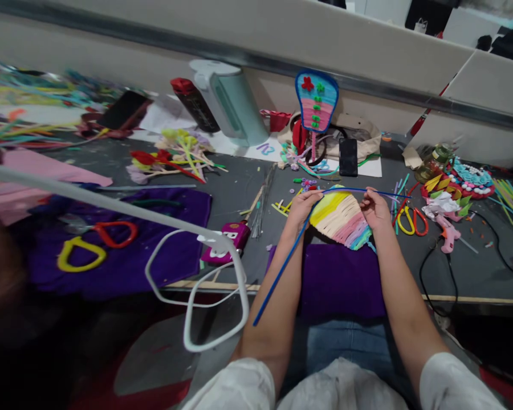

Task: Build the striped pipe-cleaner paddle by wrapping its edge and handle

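Observation:
A striped fan-shaped panel [340, 219] of pipe cleaners, running from yellow through cream and pink to blue, lies above a purple cloth [341, 279] at the table's edge. Along its top edge runs a long blue pipe cleaner [277, 277], one end hanging over my left forearm and the other reaching right. My left hand [304, 207] pinches this pipe cleaner at the panel's upper left corner. At the upper right, my right hand [375, 208] has its fingers closed on the blue pipe cleaner beside the panel's edge; the fingertips are partly hidden.
Scissors [412, 221] and a pink glue gun [448, 233] with a black cord lie to the right. A finished-looking fan [317, 102] leans behind, near a phone [348, 157]. Left are a magenta box [228, 242], more scissors [81, 254] and a white curved frame [216, 341] in the foreground.

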### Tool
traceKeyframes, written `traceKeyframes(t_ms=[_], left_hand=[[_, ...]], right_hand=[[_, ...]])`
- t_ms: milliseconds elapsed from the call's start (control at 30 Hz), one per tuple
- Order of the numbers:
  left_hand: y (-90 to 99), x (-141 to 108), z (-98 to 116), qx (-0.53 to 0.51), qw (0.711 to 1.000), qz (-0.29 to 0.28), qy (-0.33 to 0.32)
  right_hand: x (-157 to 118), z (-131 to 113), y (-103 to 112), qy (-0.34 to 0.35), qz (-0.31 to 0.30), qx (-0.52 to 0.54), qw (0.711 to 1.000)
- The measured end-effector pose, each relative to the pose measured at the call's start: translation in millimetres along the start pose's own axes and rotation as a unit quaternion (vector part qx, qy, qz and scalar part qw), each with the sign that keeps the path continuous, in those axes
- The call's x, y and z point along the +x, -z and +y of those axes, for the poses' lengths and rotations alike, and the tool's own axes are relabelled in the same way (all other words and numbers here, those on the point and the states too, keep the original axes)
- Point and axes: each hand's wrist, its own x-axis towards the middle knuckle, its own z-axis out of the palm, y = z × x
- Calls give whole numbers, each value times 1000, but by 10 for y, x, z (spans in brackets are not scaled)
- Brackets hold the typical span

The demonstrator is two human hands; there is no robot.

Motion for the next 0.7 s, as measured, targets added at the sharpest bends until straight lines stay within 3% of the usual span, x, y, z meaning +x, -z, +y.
traceKeyframes(t_ms=[533, 700], left_hand=[[4, -10, 26, 17, 999, -31, -6], [-10, 9, 17, 2, 1000, -1, -5]], right_hand=[[22, 21, -5, 77, 51, -37, 995], [10, 83, -33, 181, 41, -148, 971]])
